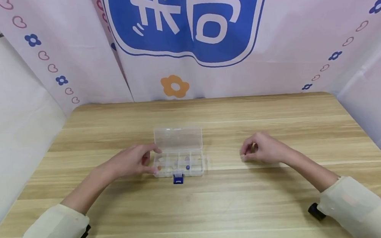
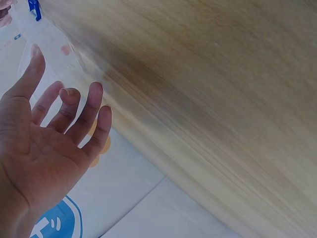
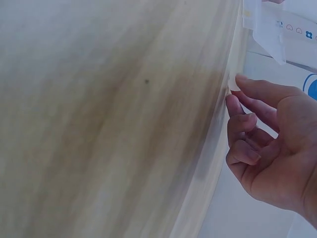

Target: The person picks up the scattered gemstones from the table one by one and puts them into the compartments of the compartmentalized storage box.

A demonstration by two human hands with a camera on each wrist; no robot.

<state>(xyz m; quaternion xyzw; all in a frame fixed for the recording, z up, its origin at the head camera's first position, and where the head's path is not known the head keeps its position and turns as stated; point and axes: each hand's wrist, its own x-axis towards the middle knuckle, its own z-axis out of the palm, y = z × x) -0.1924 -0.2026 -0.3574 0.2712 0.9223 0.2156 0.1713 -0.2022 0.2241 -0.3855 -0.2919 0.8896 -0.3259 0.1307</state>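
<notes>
A clear plastic compartment box lies on the table with its lid raised at the back. Its small compartments hold a dark blue bead, an orange-red piece and some pale bits too small to tell. My left hand holds the box's left end, thumb at the front and index finger near the hinge. To the right of the box, apart from it, my right hand pinches a small pale piece between thumb and index finger, low over the table. Its kind is unclear.
A blue clasp sticks out from the box's front edge. The wooden table extends around both hands. Behind it hangs a printed white cloth, with more cloth at the sides.
</notes>
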